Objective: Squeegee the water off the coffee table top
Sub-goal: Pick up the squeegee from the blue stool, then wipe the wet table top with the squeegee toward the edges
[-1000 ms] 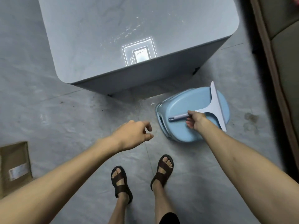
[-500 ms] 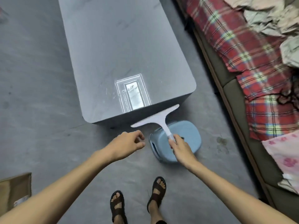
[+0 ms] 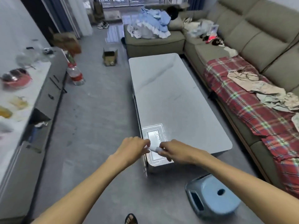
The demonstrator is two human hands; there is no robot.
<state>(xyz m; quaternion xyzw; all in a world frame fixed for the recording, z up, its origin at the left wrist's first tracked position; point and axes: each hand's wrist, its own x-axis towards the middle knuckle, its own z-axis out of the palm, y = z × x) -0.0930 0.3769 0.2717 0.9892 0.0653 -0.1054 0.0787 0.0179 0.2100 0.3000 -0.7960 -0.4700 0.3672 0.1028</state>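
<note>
Grey and glossy, the coffee table top (image 3: 174, 97) ran lengthwise away from the person, its near left corner lying under both hands. Only a short pale stretch of the squeegee (image 3: 154, 149) showed, a rounded handle held just above that corner, and the blade could not be made out behind the hands. The right hand (image 3: 174, 151) had its fingers curled round the handle. The left hand (image 3: 132, 147) came in from the other side with its fingertips bent against the handle's free end, but motion blur hid whether they actually pinched it. A bright rectangular reflection (image 3: 152, 135) lay on the table surface right beyond the knuckles and carried on beneath them to the table's near edge. On the floor (image 3: 97, 110) to the near right, apart from the table, stood a light blue plastic stool (image 3: 212, 196) with a dark hole in its seat. A long beige sofa (image 3: 267, 38) ran along the right side of the table, draped with a red plaid blanket (image 3: 246, 107) and some crumpled pale cloth (image 3: 258, 89). A heap of blue and white clothes (image 3: 150, 25) sat on the sofa section past the table's far end. Along the left ran a low grey cabinet (image 3: 48, 94) with a white top, a large water bottle (image 3: 75, 75) standing on the floor beside it and an open cardboard box (image 3: 110, 58) farther off. The toe of a sandalled foot (image 3: 131, 219) showed at the bottom edge.
</note>
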